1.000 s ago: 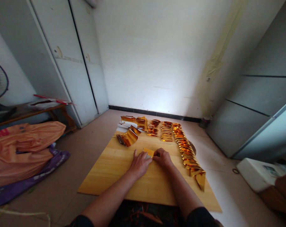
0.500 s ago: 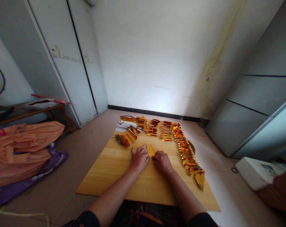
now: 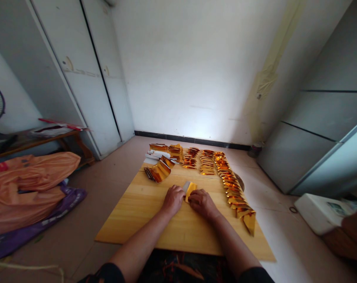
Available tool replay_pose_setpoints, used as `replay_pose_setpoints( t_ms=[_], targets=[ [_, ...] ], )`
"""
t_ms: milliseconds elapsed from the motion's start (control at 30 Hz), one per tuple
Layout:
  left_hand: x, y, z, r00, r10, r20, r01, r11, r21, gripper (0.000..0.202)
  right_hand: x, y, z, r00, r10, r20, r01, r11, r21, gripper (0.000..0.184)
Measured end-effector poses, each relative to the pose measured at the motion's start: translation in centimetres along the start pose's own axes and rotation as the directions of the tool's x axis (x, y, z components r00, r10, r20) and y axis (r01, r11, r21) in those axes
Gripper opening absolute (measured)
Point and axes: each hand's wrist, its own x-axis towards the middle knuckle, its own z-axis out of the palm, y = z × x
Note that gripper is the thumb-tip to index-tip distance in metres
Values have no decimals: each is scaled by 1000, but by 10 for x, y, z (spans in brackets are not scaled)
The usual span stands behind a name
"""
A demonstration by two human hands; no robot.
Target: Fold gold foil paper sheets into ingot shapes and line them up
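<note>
A small sheet of gold foil paper (image 3: 190,188) lies folded on the wooden board (image 3: 143,220), one flap standing up. My left hand (image 3: 172,199) presses its left side with the fingers curled over it. My right hand (image 3: 201,202) pinches its lower right edge. Both hands meet at the middle of the board. A stack of unfolded gold sheets (image 3: 159,171) leans just beyond my left hand.
Rows of folded gold pieces (image 3: 207,162) line the board's far end, and a long row (image 3: 235,190) runs down its right edge. Orange and purple bags (image 3: 30,184) lie on the floor at left. A white box (image 3: 322,214) sits at right.
The gold sheet lay flatter under both hands a second ago; now a flap is folded up between them. My hands shifted slightly nearer to me.
</note>
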Motion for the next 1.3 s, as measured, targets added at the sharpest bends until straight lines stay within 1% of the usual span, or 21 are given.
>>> replay_pose_setpoints(
  t_ms=[100,200,300,433,633,767,867,967,1033,1100,1200,1300],
  targets=[
    [-4,2,-6,999,37,13,-37,999,12,25,-1,5,-2,1000,-5,-3,5,1000,11,16],
    [-11,2,-12,995,88,38,-90,995,50,27,1,4,-4,1000,-10,-7,10,1000,9,15],
    [-19,0,-14,991,124,54,-126,991,44,31,2,2,-7,999,-42,3,42,999,2,15],
    [-23,-4,-13,989,129,74,-130,992,5,35,2,3,-6,997,-77,-15,76,997,-17,16],
    [-21,-6,-13,989,128,78,-126,992,-32,33,10,5,6,995,-102,-15,102,995,3,27],
    [-21,-9,-14,982,159,103,-153,986,-63,35,17,3,10,998,-68,-4,68,998,1,26],
    [-21,-11,-15,981,149,122,-143,988,-64,38,18,2,6,998,-56,16,56,998,3,27],
    [-22,-13,-16,982,137,132,-129,990,-62,39,15,2,1,992,-120,43,118,992,48,23],
    [-22,-14,-16,981,135,136,-127,990,-66,39,11,2,-3,986,-160,36,156,983,95,15],
    [-23,-15,-15,982,142,128,-135,989,-63,40,7,3,-5,986,-165,17,161,977,141,9],
    [-23,-17,-13,978,180,106,-175,983,-53,44,4,5,-6,988,-152,-1,149,968,201,10],
    [-22,-19,-11,969,227,96,-222,973,-58,42,6,8,-4,985,-172,-20,173,963,205,13]
  ],
)
